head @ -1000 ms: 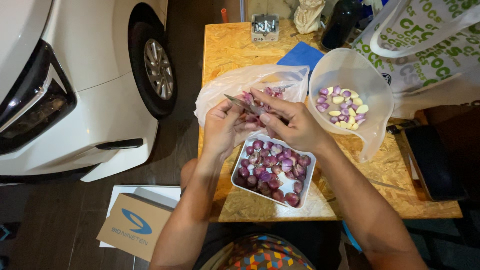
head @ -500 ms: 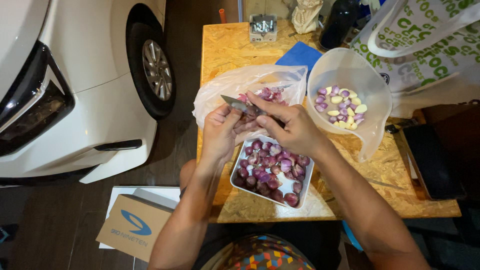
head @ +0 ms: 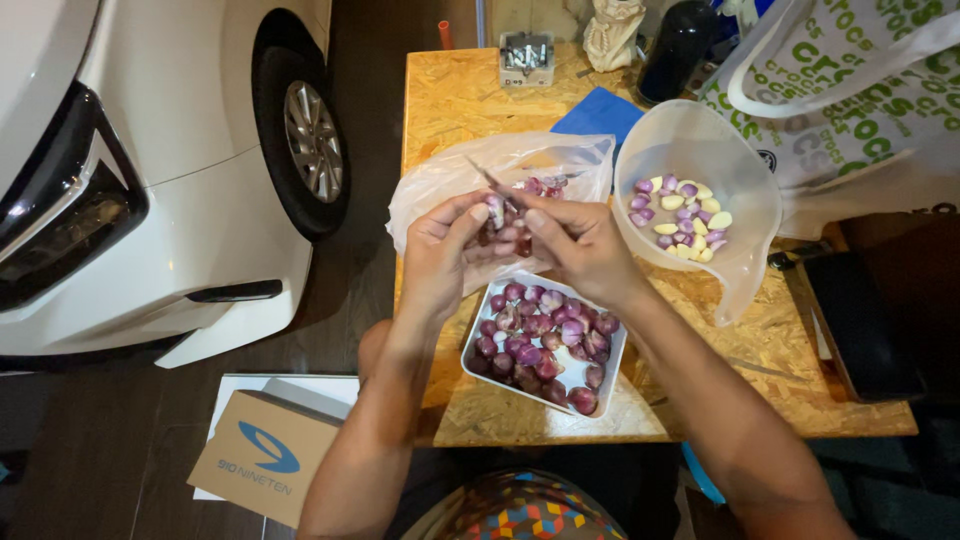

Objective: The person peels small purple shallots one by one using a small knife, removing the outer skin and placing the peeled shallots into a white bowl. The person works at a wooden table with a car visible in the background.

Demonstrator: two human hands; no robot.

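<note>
My left hand (head: 443, 247) pinches a small purple shallot (head: 495, 209) above a white square tray (head: 485, 322) heaped with several unpeeled shallots (head: 540, 340). My right hand (head: 583, 245) grips a small knife (head: 488, 178), whose blade points up and left against the shallot. Both hands hover over a clear plastic bag (head: 450, 175) that holds peelings. To the right stands a translucent plastic bowl (head: 735, 175) with several peeled purple and pale pieces (head: 685, 215).
The chipboard table (head: 455, 95) carries a blue cloth (head: 598, 112), a small box of metal parts (head: 526, 56), a dark bottle (head: 678, 45) and a printed tote bag (head: 860, 90). A white car (head: 150, 170) stands at the left; a cardboard box (head: 262, 455) lies on the floor.
The hands shifted slightly over the bag while they kept working the shallot with the knife. The blade tip moved a little to the right.
</note>
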